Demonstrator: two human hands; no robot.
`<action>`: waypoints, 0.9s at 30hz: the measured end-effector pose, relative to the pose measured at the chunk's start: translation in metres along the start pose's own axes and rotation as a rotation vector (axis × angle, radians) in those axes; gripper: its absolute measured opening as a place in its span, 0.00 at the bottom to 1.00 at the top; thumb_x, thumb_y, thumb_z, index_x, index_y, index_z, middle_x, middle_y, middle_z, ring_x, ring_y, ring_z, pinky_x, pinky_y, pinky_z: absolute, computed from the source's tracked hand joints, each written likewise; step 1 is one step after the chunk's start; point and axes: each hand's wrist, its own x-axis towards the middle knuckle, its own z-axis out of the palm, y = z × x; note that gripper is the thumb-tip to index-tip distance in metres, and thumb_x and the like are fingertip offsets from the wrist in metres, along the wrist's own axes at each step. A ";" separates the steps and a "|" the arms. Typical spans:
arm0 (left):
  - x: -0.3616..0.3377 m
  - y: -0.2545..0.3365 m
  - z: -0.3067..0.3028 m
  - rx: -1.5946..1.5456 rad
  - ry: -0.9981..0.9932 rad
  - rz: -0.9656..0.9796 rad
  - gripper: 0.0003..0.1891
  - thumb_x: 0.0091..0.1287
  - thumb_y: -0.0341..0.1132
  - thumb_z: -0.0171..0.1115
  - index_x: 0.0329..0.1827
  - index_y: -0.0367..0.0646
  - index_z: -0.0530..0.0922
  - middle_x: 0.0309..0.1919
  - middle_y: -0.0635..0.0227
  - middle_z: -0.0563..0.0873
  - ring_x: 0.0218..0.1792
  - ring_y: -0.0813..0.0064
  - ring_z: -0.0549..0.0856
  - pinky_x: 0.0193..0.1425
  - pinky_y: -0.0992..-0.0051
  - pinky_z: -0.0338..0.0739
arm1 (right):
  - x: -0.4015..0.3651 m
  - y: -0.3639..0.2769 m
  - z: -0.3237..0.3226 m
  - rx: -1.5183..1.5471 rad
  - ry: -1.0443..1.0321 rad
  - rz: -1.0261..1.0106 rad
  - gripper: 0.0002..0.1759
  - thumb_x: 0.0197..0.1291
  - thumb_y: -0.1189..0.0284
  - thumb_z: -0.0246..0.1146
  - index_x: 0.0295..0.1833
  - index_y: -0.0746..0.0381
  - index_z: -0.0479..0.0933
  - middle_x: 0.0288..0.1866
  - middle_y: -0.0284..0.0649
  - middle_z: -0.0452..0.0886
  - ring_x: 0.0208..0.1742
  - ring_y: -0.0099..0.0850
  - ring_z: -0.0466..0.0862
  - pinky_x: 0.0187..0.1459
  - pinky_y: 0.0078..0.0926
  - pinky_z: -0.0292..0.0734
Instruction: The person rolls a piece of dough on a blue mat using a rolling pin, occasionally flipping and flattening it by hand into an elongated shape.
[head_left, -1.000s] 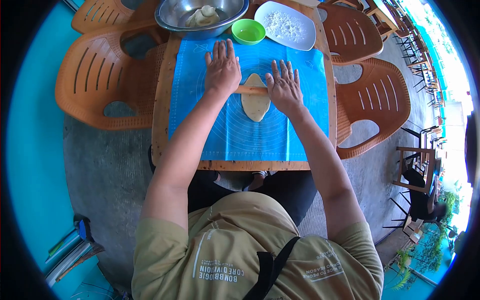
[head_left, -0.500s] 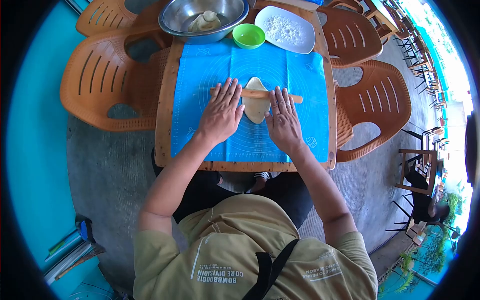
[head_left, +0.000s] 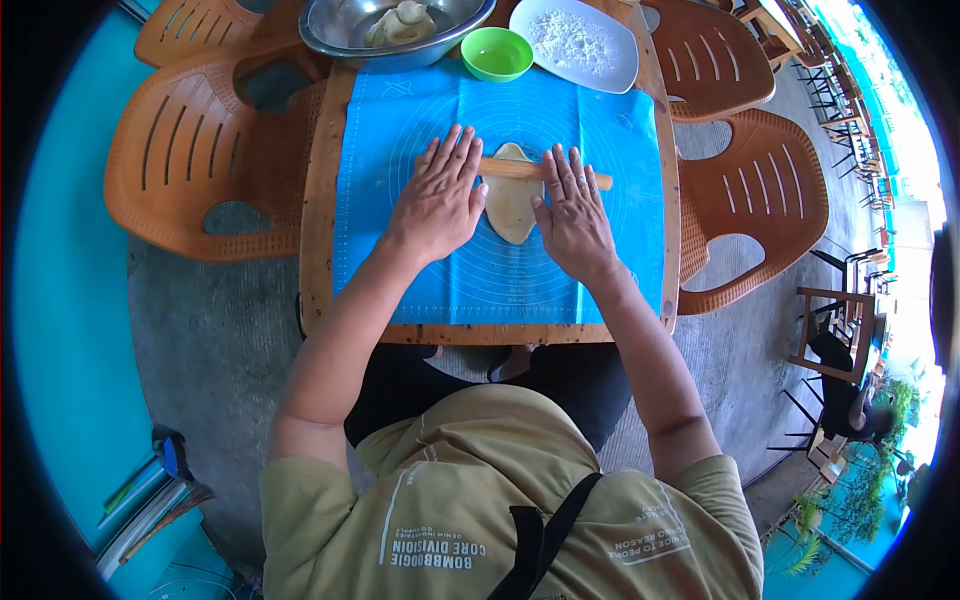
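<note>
A wooden rolling pin (head_left: 513,169) lies crosswise over a flattened oval piece of dough (head_left: 512,212). The dough rests on a blue marked silicone mat (head_left: 400,285). My left hand (head_left: 438,195) is flat on the pin's left end, fingers stretched forward and covering it. Over the right part of the pin lies my right hand (head_left: 577,215), also flat with its fingers straight, and the pin's tip shows beyond it. Neither hand is wrapped round the pin. The dough's near end shows between my two hands.
At the table's far side stand a metal bowl (head_left: 335,45) with more dough (head_left: 400,25), a green bowl (head_left: 497,55) and a white plate (head_left: 620,70) of white flour (head_left: 570,42). Orange chairs (head_left: 190,150) flank the wooden table (head_left: 318,230). A person (head_left: 840,390) is at the far right.
Both my hands and the rolling pin have moved a little forward, away from me. The pin now lies nearer the dough's far end. The view has shifted slightly.
</note>
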 end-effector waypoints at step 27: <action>0.076 -0.018 0.014 0.152 -0.066 -0.233 0.38 0.87 0.53 0.33 0.89 0.33 0.53 0.90 0.50 0.54 0.91 0.55 0.49 0.93 0.48 0.35 | 0.071 0.036 0.020 -0.017 0.018 0.040 0.37 0.86 0.52 0.41 0.88 0.64 0.57 0.91 0.51 0.58 0.92 0.53 0.50 0.90 0.51 0.41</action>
